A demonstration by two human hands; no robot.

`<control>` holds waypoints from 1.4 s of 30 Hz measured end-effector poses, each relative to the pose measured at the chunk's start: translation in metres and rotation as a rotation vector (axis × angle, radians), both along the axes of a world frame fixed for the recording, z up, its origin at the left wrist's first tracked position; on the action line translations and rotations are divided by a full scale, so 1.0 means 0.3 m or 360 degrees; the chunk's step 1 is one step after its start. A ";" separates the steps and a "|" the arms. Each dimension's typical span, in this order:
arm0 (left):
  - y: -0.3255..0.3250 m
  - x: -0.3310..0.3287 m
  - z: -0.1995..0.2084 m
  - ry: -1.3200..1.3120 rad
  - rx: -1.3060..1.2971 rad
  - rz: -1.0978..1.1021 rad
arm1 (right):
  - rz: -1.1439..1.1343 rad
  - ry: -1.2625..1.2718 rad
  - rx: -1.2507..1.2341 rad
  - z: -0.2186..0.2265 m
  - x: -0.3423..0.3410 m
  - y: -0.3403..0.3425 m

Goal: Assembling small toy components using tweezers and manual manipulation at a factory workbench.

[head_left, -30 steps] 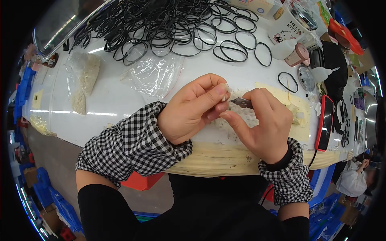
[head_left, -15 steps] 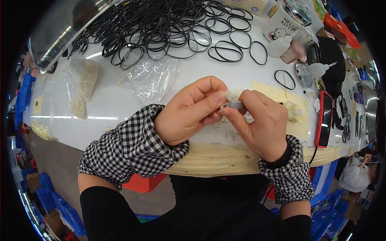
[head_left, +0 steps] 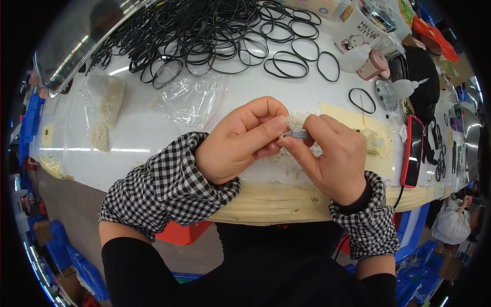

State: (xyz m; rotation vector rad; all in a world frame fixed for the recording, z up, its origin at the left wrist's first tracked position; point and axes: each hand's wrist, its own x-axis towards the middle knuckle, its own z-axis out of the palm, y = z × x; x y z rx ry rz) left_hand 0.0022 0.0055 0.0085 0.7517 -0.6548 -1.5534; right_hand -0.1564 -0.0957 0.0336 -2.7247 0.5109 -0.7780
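My left hand [head_left: 232, 143] is closed in a pinch on a small whitish piece [head_left: 291, 124], mostly hidden by the thumb and fingers. Opposite it, my right hand [head_left: 337, 151] grips a short grey metal tool [head_left: 299, 134] between thumb and forefinger. The tool's narrow tip points left and meets the left fingertips; its exact kind is too small to tell. Beneath both hands, white crumbs and shavings [head_left: 286, 165] lie scattered on the white table [head_left: 138, 130]. A yellowish sheet [head_left: 381, 161] lies under and beyond my right hand.
A heap of black rubber rings [head_left: 199, 33] covers the far side. Clear plastic bag [head_left: 192, 105] and bag of pale pieces [head_left: 110, 102] lie left. At right are a red-edged phone [head_left: 413, 153] with its cable, white squeeze bottles [head_left: 354, 60] and a pink jar [head_left: 376, 64]. Yellow tape wraps the near edge.
Both hands keep nearly the same pose and place, with only a slight shift at the fingertips and the tool.
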 end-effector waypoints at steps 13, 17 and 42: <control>0.000 -0.004 0.003 -0.0062 0.0011 0.0030 | 0.0004 0.0057 -0.0007 0.001 -0.008 0.000; 0.000 0.001 0.003 -0.0079 0.0006 0.0027 | 0.0001 0.0024 -0.0006 -0.002 -0.006 -0.001; 0.001 -0.003 0.006 -0.0268 0.0065 0.0077 | -0.0036 0.0080 -0.0118 0.002 -0.009 0.000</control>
